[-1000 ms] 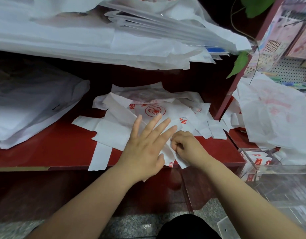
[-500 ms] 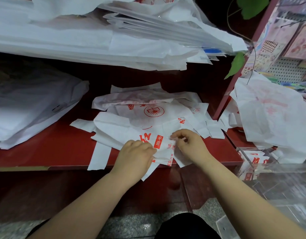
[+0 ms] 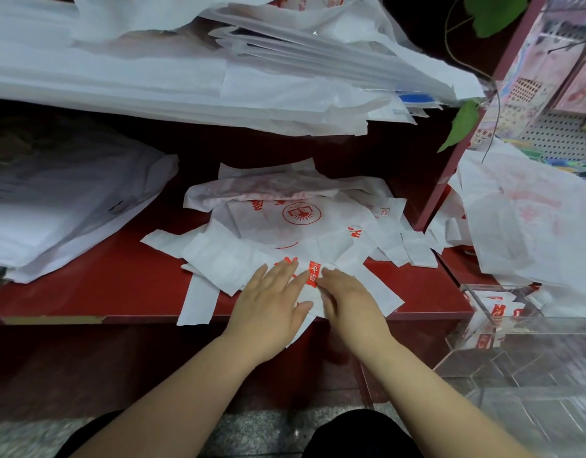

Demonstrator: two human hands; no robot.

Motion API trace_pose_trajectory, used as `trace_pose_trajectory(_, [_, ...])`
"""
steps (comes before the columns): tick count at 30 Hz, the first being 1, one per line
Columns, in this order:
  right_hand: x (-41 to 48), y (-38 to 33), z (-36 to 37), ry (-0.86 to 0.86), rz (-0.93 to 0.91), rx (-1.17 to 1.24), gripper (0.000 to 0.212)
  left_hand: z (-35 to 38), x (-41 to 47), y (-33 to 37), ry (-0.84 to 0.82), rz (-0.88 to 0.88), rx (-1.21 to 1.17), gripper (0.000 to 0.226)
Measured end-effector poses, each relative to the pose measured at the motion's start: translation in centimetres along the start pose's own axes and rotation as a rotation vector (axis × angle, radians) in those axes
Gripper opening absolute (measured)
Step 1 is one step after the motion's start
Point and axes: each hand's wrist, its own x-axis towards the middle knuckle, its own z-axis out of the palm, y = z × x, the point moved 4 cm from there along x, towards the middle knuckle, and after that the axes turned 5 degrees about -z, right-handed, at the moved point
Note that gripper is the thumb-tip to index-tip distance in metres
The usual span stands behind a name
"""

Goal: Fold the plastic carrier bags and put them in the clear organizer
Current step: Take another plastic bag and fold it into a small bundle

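Head view: both hands press one bag flat.
Left hand (image 3: 272, 302) and right hand (image 3: 348, 299) lie open, fingers straight, on one bag (image 3: 379, 292) whose length seems to run left-right beneath them. One organizer (image 3: 516, 328) sits right of the right hand, the nearer. Loose bags (image 3: 298, 223) beyond the fingertips overlap too much to count.

Red round emblem (image 3: 301, 213) and red Chinese characters (image 3: 313, 272) on the white carrier bags (image 3: 268, 234) — none legible (small, creased)
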Motion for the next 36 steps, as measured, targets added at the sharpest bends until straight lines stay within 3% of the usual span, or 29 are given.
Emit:
trace_pose_trajectory(2, [0.0,0.0,0.1,0.017,0.005,0.012,0.014,0.2,0.5,-0.6,-0.105,-0.121,0.055,0.059])
trace_pose_trajectory(10, [-0.2,0.3,0.2,0.061,0.003,-0.039,0.017,-1.1,-0.7,-7.9,-0.254,-0.526,0.071,0.058])
trace_pose_trajectory(14, [0.0,-0.3,-0.5,0.121,-0.052,-0.054,0.014,-2.5,-1.9,-11.9,-0.222,-0.711,0.092,0.055])
trace_pose_trajectory(16, [0.0,-0.3,-0.5,0.131,-0.054,-0.065,0.014,-3.4,-2.1,-12.6,-0.098,-0.743,0.060,0.049])
trace_pose_trajectory(18, [0.0,-0.5,-0.5,0.132,-0.058,-0.078,0.016,-4.5,-1.7,-11.7,0.136,-0.660,-0.038,0.043])
trace_pose_trajectory(19, [0.1,-0.5,-0.5,0.131,-0.058,-0.081,0.017,-4.9,-1.1,-10.6,0.259,-0.540,-0.073,0.041])
trace_pose_trajectory(21, [0.1,-0.5,-0.5,0.122,-0.056,-0.081,0.017,-5.1,0.3,-6.8,0.348,-0.213,-0.116,0.042])
trace_pose_trajectory(23, [-0.1,-0.4,-0.4,0.098,-0.053,-0.068,0.018,-4.0,1.5,-3.1,0.194,-0.009,-0.145,0.049])
trace_pose_trajectory(25, [-0.2,0.0,0.1,0.053,-0.026,-0.065,0.030,-1.3,2.5,-1.3,-0.121,-0.061,-0.177,0.052])
trace_pose_trajectory(27, [-0.4,0.4,0.5,0.010,0.005,-0.048,0.037,0.4,2.7,-1.1,-0.267,-0.122,-0.116,0.057])
trace_pose_trajectory(32, [-0.6,0.7,0.7,0.004,0.010,-0.076,0.022,0.6,1.9,-4.7,-0.327,-0.279,-0.036,0.062])
trace_pose_trajectory(36, [-0.5,0.7,0.7,-0.028,0.016,-0.103,0.024,-0.5,1.0,-8.9,-0.325,-0.434,-0.020,0.063])
